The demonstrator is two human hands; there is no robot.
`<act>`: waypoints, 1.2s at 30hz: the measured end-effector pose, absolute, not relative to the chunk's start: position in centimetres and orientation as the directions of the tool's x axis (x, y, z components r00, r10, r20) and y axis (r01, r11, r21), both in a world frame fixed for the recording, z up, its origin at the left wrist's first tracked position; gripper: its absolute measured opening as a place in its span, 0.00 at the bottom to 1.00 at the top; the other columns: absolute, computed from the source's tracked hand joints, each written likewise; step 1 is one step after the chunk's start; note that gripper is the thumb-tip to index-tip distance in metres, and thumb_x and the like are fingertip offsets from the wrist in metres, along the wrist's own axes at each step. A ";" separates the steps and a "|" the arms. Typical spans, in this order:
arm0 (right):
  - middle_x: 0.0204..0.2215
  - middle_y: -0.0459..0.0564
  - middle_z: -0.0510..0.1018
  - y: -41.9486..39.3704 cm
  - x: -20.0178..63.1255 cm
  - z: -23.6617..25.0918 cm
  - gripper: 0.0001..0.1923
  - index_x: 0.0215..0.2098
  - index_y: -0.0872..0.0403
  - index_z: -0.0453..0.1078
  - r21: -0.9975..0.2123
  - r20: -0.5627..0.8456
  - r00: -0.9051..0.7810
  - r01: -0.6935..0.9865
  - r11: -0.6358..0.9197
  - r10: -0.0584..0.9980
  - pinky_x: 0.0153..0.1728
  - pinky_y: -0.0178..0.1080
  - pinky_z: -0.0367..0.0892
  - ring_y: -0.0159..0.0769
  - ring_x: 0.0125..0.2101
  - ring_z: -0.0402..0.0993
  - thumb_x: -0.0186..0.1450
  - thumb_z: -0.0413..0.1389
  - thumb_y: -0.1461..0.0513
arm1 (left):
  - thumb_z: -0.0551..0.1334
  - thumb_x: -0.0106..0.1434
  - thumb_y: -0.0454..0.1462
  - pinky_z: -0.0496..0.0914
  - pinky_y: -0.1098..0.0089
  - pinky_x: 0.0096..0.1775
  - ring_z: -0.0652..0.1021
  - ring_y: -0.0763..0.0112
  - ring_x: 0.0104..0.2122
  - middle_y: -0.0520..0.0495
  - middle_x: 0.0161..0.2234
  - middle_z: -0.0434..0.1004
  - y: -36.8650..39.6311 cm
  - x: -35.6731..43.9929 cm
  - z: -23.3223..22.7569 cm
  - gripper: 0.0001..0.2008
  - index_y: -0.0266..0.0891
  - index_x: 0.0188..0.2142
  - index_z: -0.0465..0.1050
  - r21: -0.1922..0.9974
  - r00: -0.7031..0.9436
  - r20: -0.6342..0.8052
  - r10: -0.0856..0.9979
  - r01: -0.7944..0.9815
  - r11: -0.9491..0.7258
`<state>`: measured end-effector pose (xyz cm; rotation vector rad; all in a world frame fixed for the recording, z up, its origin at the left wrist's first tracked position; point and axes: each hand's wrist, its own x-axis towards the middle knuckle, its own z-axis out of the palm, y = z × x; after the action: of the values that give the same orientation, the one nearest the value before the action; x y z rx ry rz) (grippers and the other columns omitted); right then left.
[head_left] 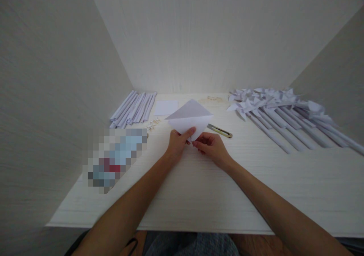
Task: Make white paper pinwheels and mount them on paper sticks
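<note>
A white paper sheet, creased across its middle [189, 113], is held upright over the centre of the pale wood-grained bench [196, 199], fanning up and away from both hands, with its lower corner pointing toward the bench's front edge. The left hand's grip [178, 142] pinches it just above that corner, thumb flat on the near face. The right hand's grip [212, 146] is bunched at the corner's tip; whether its fingertips close on paper is too small to tell. Just beyond the right hand lies a yellowish utility knife [220, 131]. White rolled-paper sticks [135, 110] lie toward the bench's back left corner; white paper pinwheels on sticks [273, 108] heap toward its back right corner.
</note>
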<state>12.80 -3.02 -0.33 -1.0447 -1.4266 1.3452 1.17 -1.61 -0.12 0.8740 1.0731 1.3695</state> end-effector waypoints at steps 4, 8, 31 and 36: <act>0.15 0.40 0.68 -3.0 12.9 -0.4 0.04 0.22 0.56 0.69 -0.997 0.068 -0.258 0.008 0.072 0.964 0.14 0.29 0.52 0.22 0.13 0.57 0.49 0.57 0.63 | 0.67 0.38 0.41 0.56 0.76 0.17 0.63 0.80 0.14 0.54 0.14 0.66 -1.6 1.2 -0.2 0.13 0.34 0.16 0.67 0.955 -0.103 -0.091 0.990 -0.292 0.058; 0.13 0.40 0.66 -3.0 13.0 -0.2 0.04 0.20 0.56 0.67 -0.998 0.063 -0.278 -0.040 0.054 0.959 0.15 0.30 0.53 0.23 0.13 0.58 0.49 0.56 0.62 | 0.67 0.38 0.41 0.54 0.76 0.16 0.62 0.81 0.14 0.54 0.15 0.66 -1.6 1.2 -0.2 0.13 0.34 0.18 0.67 0.950 -0.088 -0.083 0.993 -0.309 0.052; 0.12 0.40 0.64 -3.0 12.7 -0.4 0.12 0.14 0.55 0.63 -0.991 0.109 -0.193 0.058 0.122 0.975 0.18 0.32 0.49 0.24 0.15 0.54 0.47 0.58 0.58 | 0.68 0.37 0.38 0.56 0.77 0.18 0.67 0.79 0.19 0.51 0.21 0.70 -2.0 1.4 0.1 0.15 0.34 0.25 0.70 0.932 -0.047 -0.130 0.990 -0.346 0.106; 0.13 0.40 0.63 -3.1 12.7 -0.3 0.12 0.15 0.56 0.62 -0.993 0.082 -0.214 0.065 0.097 0.973 0.18 0.31 0.50 0.24 0.16 0.54 0.48 0.58 0.58 | 0.68 0.37 0.37 0.56 0.78 0.17 0.69 0.80 0.20 0.53 0.24 0.73 -1.5 1.0 0.5 0.14 0.37 0.26 0.70 0.861 -0.132 -0.158 0.979 -0.503 0.071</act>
<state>12.69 -3.07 -0.29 -1.0877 -1.4622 1.2582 1.03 -1.51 0.55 0.6506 0.9849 1.4422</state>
